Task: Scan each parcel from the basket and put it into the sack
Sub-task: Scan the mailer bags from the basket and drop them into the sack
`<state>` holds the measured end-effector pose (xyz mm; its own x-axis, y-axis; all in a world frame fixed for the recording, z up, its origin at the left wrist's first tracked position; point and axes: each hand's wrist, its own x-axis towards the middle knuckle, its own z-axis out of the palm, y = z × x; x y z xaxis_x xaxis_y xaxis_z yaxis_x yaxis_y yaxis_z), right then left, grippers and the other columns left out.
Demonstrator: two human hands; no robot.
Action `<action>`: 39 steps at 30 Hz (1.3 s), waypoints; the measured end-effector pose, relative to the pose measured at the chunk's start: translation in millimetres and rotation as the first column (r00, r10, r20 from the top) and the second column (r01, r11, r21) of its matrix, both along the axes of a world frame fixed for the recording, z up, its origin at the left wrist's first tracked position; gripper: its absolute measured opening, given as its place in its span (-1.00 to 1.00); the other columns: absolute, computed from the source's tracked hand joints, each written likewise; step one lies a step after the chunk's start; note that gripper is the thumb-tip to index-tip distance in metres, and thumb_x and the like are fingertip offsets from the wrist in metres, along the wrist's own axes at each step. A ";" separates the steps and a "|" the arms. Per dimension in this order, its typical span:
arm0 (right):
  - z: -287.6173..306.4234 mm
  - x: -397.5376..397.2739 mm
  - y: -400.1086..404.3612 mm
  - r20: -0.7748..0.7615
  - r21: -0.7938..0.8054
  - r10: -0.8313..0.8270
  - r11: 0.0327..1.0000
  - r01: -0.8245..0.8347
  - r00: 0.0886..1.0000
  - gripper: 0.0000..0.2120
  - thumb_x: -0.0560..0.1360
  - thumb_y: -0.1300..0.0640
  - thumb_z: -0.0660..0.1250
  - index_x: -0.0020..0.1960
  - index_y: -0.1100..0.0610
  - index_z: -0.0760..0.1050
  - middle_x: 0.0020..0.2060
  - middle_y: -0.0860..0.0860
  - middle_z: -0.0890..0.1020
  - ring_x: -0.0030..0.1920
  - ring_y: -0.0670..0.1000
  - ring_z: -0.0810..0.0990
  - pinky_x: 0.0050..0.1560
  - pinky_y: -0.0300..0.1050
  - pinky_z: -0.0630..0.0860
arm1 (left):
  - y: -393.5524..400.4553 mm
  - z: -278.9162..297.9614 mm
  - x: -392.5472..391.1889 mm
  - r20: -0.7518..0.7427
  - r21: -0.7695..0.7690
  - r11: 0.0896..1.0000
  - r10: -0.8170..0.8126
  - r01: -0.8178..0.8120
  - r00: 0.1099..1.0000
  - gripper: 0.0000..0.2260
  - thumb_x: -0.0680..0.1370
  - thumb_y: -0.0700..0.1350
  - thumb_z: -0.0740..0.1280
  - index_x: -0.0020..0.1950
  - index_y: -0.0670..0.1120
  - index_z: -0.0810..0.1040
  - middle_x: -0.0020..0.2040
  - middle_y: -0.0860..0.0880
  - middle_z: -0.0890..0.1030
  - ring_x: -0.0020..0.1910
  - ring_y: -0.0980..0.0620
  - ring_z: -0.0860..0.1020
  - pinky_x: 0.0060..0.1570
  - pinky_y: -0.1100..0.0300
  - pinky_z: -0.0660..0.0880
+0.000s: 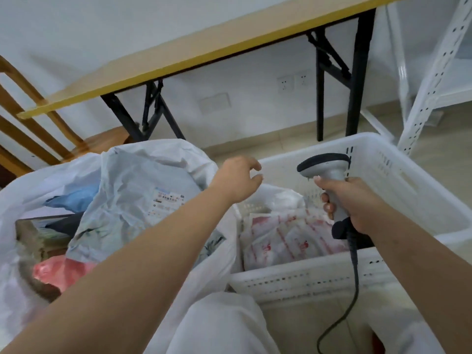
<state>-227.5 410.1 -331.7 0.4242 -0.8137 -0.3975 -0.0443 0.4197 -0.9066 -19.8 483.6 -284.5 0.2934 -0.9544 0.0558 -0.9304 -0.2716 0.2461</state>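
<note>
1. Nearest the camera: person's lap in white cloth [222, 325], with the left forearm crossing low-left and the scanner cable [353, 284] hanging down on the right.
2. Left hand [237, 178] hovers empty between the sack and the basket, above the basket's left rim; fingers loosely curled and apart, holding nothing.
3. Right hand [357, 203] grips the handle of the scanner [329, 175], fingers wrapped tight round it, head pointing left over the basket.
4. Sack [222, 241], white, mouth open at left, touching the basket's left side. It holds a big crumpled pale parcel [132, 203] with its label up, plus blue, dark and pink bags [61, 272] lower down.
5. Basket [319, 279], white perforated plastic, at right. At least one red-and-white printed parcel [283, 238] left inside, lying against the near-left wall; more white plastic behind it, count unclear.
6. Step, as judged: between parcels, with the left hand placed to reach into the basket.
7. Next move calls for: left hand dropping over the rim, pinching the red-and-white parcel, turning its label toward the scanner head.
8. Edges and room: basket walls are high, so the lift must clear the rim; scanner hangs close above the same opening, tight for two hands. Sack mouth is wide but the pale parcel sits high. Folding table [204, 47] stands well beyond.
</note>
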 end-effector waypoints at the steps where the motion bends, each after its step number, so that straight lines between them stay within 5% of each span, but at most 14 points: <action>1: -9.3 -6.5 -7.6 -0.018 0.008 -0.028 1.000 0.028 0.999 -0.80 0.54 0.11 0.40 -0.08 0.21 0.44 -0.44 0.08 0.44 -0.52 0.00 0.36 -0.48 -0.17 0.34 | -10.2 -9.8 -8.2 -0.025 0.010 1.000 -0.019 0.019 1.000 -0.70 0.61 -0.02 0.29 0.31 -0.07 0.55 0.30 -0.04 0.55 0.31 -0.03 0.48 0.26 0.16 0.37; 10: -89.7 -33.3 -94.8 -0.217 0.189 -0.159 0.961 0.201 0.963 -0.77 0.56 0.13 0.37 0.12 0.24 0.42 -0.40 0.08 0.36 -0.47 0.00 0.29 -0.57 -0.29 0.30 | -82.1 -156.0 -40.5 -0.221 0.279 0.960 0.054 0.010 0.974 -0.68 0.61 -0.11 0.28 0.37 -0.10 0.49 0.35 -0.10 0.50 0.34 -0.08 0.44 0.35 0.12 0.34; 15: -133.1 -23.1 -138.1 -0.277 0.322 -0.029 0.939 0.121 0.961 -0.76 0.61 0.06 0.28 0.22 0.14 0.41 -0.37 0.03 0.27 -0.42 -0.03 0.19 -0.62 -0.43 0.20 | -106.8 -237.2 -29.9 -0.251 0.482 0.876 0.169 -0.028 0.953 -0.69 0.62 -0.07 0.25 0.33 -0.14 0.50 0.29 -0.11 0.53 0.26 -0.10 0.48 0.08 0.21 0.34; 19: -170.6 -15.4 -163.1 -0.303 0.373 0.004 0.921 0.115 0.953 -0.63 0.62 0.06 0.28 0.38 0.16 0.40 -0.37 0.04 0.23 -0.43 -0.03 0.15 -0.63 -0.42 0.17 | -125.6 -288.8 -21.3 -0.349 0.523 0.852 0.207 0.007 0.914 -0.57 0.56 -0.09 0.37 0.41 -0.15 0.43 0.35 -0.11 0.49 0.32 -0.11 0.46 0.12 0.25 0.35; 24: -193.5 -11.8 -173.4 -0.341 0.481 0.138 0.875 0.046 0.930 -0.79 0.61 0.02 0.28 0.05 0.18 0.45 -0.41 0.03 0.23 -0.46 -0.04 0.17 -0.62 -0.38 0.19 | -137.6 -341.8 -7.7 -0.372 0.551 0.834 0.266 -0.018 0.889 -0.32 0.43 -0.09 0.53 0.45 -0.19 0.30 0.36 -0.15 0.44 0.31 -0.10 0.44 0.14 0.22 0.39; 29: -200.9 -13.8 -175.4 -0.347 0.529 0.141 0.846 0.069 0.927 -0.77 0.61 0.03 0.29 -0.09 0.19 0.46 -0.42 0.03 0.25 -0.46 -0.05 0.19 -0.59 -0.42 0.22 | -138.2 -373.0 5.7 -0.271 0.635 0.772 0.246 -0.019 0.931 0.13 0.29 0.12 0.59 0.60 -0.12 -0.08 0.57 -0.16 0.11 0.54 -0.17 0.12 0.48 -0.06 0.21; 31: -200.8 -14.6 -175.5 -0.346 0.522 0.113 0.848 0.091 0.931 -0.77 0.61 0.03 0.29 -0.08 0.20 0.47 -0.42 0.03 0.25 -0.45 -0.06 0.19 -0.59 -0.43 0.21 | -139.1 -379.7 8.4 -0.262 0.620 0.784 0.200 0.006 0.944 0.09 0.23 0.06 0.64 0.57 -0.12 0.07 0.51 -0.16 0.27 0.48 -0.17 0.27 0.42 -0.06 0.30; 34: -194.4 -10.1 -169.7 -0.357 0.495 0.137 0.867 0.063 0.924 -0.75 0.61 0.02 0.29 -0.13 0.18 0.47 -0.41 0.03 0.27 -0.45 -0.07 0.20 -0.58 -0.38 0.21 | -136.3 -377.5 4.2 -0.262 0.605 0.794 0.125 0.062 0.957 -0.24 0.26 -0.05 0.63 0.37 -0.15 0.39 0.31 -0.17 0.50 0.27 -0.15 0.49 0.25 0.01 0.45; 39: -173.2 -9.3 -157.8 -0.367 0.411 0.133 0.911 0.032 0.921 -0.77 0.57 0.04 0.35 -0.11 0.20 0.45 -0.42 0.04 0.37 -0.50 -0.07 0.29 -0.54 -0.30 0.27 | -127.9 -362.1 -16.2 -0.158 0.643 0.754 -0.041 0.134 0.987 -0.61 0.49 -0.09 0.43 0.29 -0.16 0.52 0.18 -0.19 0.59 0.15 -0.19 0.56 0.18 0.00 0.49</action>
